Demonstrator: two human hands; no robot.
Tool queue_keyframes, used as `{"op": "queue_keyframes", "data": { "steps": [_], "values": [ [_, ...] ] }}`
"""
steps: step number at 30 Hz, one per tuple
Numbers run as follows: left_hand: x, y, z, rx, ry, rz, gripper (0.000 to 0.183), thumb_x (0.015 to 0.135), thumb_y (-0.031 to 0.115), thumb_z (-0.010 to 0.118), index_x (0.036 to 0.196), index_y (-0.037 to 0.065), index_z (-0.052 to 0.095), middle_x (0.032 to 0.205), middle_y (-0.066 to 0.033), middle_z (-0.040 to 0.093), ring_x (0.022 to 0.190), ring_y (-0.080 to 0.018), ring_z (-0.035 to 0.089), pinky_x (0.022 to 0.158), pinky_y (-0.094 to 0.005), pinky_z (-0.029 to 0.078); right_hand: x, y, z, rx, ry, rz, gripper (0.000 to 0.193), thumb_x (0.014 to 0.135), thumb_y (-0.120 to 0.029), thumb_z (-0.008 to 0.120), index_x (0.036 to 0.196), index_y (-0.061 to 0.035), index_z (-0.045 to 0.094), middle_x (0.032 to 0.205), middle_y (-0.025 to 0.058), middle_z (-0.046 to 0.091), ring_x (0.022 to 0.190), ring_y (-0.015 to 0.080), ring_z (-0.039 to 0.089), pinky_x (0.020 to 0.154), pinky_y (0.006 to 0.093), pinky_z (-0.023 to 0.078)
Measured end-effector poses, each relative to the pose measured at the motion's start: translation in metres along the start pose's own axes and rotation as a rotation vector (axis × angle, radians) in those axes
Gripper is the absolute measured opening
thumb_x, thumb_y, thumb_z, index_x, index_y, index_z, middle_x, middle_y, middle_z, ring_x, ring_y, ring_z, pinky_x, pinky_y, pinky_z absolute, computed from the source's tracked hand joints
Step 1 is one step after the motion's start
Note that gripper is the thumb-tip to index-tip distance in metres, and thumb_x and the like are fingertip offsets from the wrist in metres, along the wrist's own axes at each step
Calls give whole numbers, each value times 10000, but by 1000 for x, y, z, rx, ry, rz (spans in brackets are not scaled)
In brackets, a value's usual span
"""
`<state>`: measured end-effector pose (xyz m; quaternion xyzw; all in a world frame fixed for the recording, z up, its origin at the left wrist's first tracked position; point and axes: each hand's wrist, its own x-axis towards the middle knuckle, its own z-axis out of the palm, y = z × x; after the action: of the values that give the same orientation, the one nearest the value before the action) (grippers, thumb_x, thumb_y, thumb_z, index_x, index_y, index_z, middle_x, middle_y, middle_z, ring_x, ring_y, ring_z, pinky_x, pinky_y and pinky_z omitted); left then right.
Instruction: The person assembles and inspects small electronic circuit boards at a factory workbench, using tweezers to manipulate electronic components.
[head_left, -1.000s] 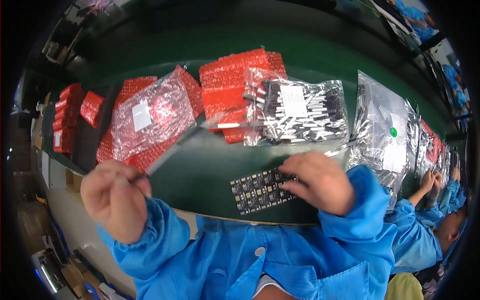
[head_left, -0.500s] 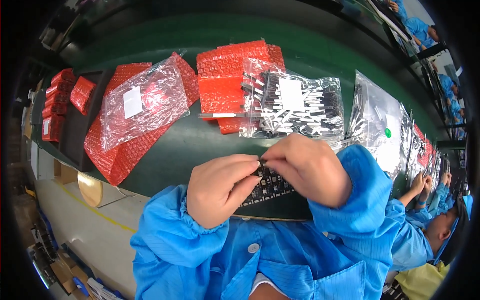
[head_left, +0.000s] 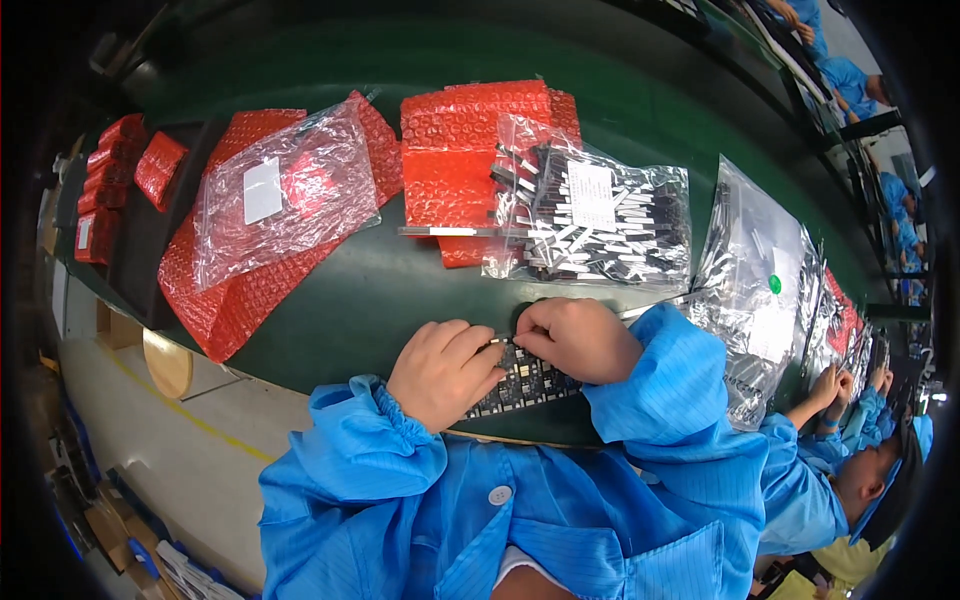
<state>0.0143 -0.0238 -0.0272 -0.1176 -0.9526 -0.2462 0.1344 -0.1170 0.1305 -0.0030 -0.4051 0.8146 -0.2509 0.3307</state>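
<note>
A dark circuit board panel (head_left: pixel 525 382), made up of several small boards with pale parts, lies at the table's near edge in front of me. My left hand (head_left: pixel 445 372) is closed over its left end, with the fingers curled along the edge and the thumb out of sight. At the panel's top edge, the thumb and forefinger of my right hand (head_left: pixel 582 338) are pinched together. Anything between those fingertips is too small or hidden to make out. Just beyond my hands lies a clear bag (head_left: pixel 510 262) of black-and-white strips, one strip (head_left: pixel 425 231) sticking out leftward.
Red bubble-wrap pouches (head_left: pixel 425 180) lie behind, with a clear labelled bag (head_left: pixel 215 215) over more red wrap at left. A black tray (head_left: pixel 150 285) holds red packets (head_left: pixel 158 170). Another clear bag (head_left: pixel 735 270) is on the right, near a co-worker's sleeve (head_left: pixel 800 490).
Both hands have come down closer to the panel, and their fingertips have drawn apart. My left hand went from a pinch to lying over the panel's left end. More of the panel shows.
</note>
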Motion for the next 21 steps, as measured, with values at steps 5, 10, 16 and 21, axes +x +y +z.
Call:
{"op": "queue_keyframes", "data": {
  "steps": [5,10,16,21],
  "values": [
    [-1,-1,1,-6,5,-7,253,691,192,688,905,70,630,980,-46,559,931,-225,516,760,-341,440,1,-2,-1,-61,-2,-10,137,772,-203,601,796,-71,631,747,130,623,676,313,605,621,405,479],
    [0,0,1,-8,9,-6,251,692,189,687,905,68,632,985,-47,560,935,-225,515,761,-343,440,1,-1,0,-95,25,-23,125,760,-191,596,770,-70,627,745,132,623,674,315,606,614,407,481],
    [1,1,-1,-3,-7,1,269,694,181,685,942,91,631,975,-48,548,926,-226,512,763,-344,439,2,-2,1,-99,41,-25,111,745,-177,594,750,-70,623,735,127,623,671,312,607,610,406,484],
    [1,1,-1,17,-10,9,283,693,178,682,960,101,630,971,-51,537,924,-228,504,760,-347,435,3,-3,2,-105,47,-22,105,740,-172,591,744,-73,625,725,125,624,667,310,608,610,405,486]
  ]
}}
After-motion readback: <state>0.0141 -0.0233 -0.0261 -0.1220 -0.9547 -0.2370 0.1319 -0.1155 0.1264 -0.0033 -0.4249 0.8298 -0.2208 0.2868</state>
